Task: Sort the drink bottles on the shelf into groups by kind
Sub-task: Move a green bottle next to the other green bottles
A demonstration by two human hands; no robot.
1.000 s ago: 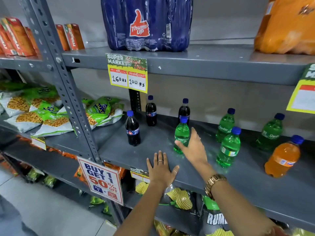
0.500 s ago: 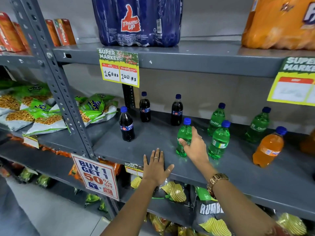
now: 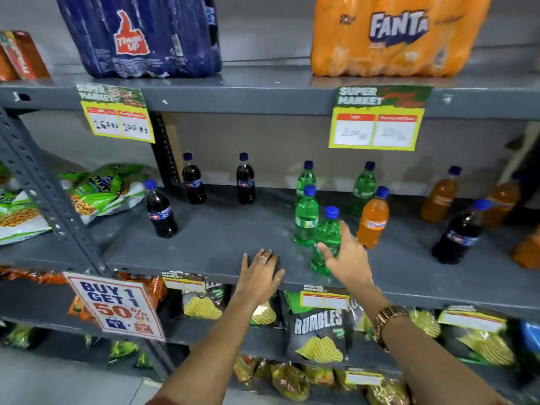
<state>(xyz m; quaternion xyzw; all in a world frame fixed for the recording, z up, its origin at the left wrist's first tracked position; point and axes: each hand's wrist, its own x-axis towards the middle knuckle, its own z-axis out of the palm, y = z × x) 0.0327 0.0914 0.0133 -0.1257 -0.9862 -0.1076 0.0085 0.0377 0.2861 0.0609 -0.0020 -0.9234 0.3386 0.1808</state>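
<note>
The right hand (image 3: 349,258) is wrapped around a green bottle (image 3: 326,241) that stands near the front edge of the grey shelf (image 3: 222,229), about midway along it. The thumb crosses the front of the bottle and the fingers (image 3: 344,229) curl round its right side, so the hand is closed on it; whether the bottle's base is touching the shelf cannot be told. A gold watch (image 3: 387,320) sits on that wrist.

The left hand (image 3: 261,273) lies flat and spread on the front edge of the shelf, palm down, holding nothing, with rings on two fingers.

Just behind the held bottle stands a second green bottle (image 3: 306,217), with a third (image 3: 306,176) further back and a fourth (image 3: 363,188) near the back edge to the right. An orange bottle (image 3: 374,217) stands just beside the right hand. Two more orange bottles (image 3: 439,197) stand toward the right back corner, blurred. A dark cola bottle (image 3: 458,232) stands toward the right end, in front of them.

Three dark cola bottles are at the left end: one (image 3: 160,210) nearer the front, two (image 3: 193,179) (image 3: 245,179) along the back edge.

On the shelf above sit a blue pack (image 3: 140,36) and an orange pack (image 3: 394,33) of drinks.
</note>
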